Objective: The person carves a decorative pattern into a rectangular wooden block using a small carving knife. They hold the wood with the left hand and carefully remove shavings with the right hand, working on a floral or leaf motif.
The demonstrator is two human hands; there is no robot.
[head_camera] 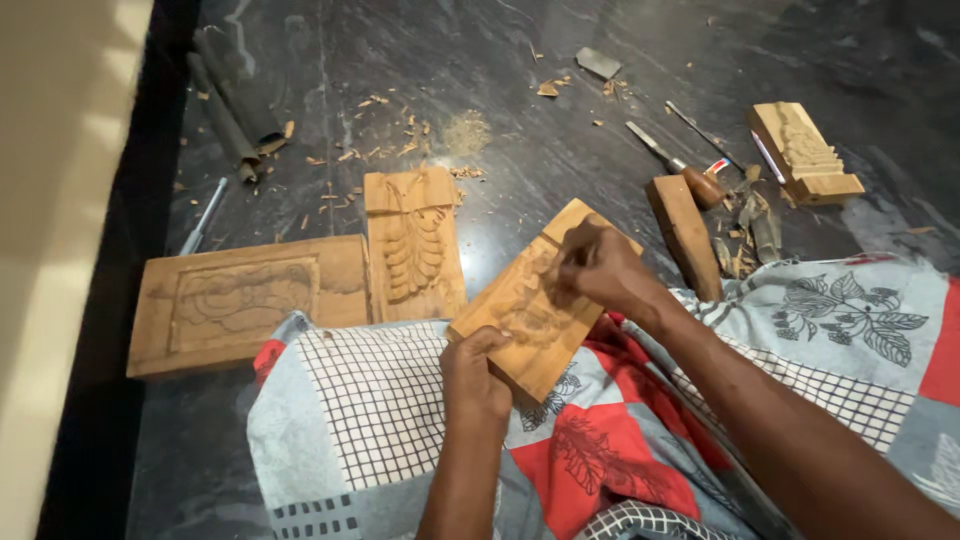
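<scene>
Two hands on carved wooden panel (530, 310), left hand (475, 375) gripping edge, right hand (600, 268) fingers pinched

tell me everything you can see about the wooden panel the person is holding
The carved wooden panel is a light brown rectangular block with shallow relief cut into its upper face. It lies tilted and diagonal across the person's lap on a patterned cloth. The left hand grips its lower edge; the right hand rests on its upper carved face, fingers bunched. Any tool is hidden.
</scene>
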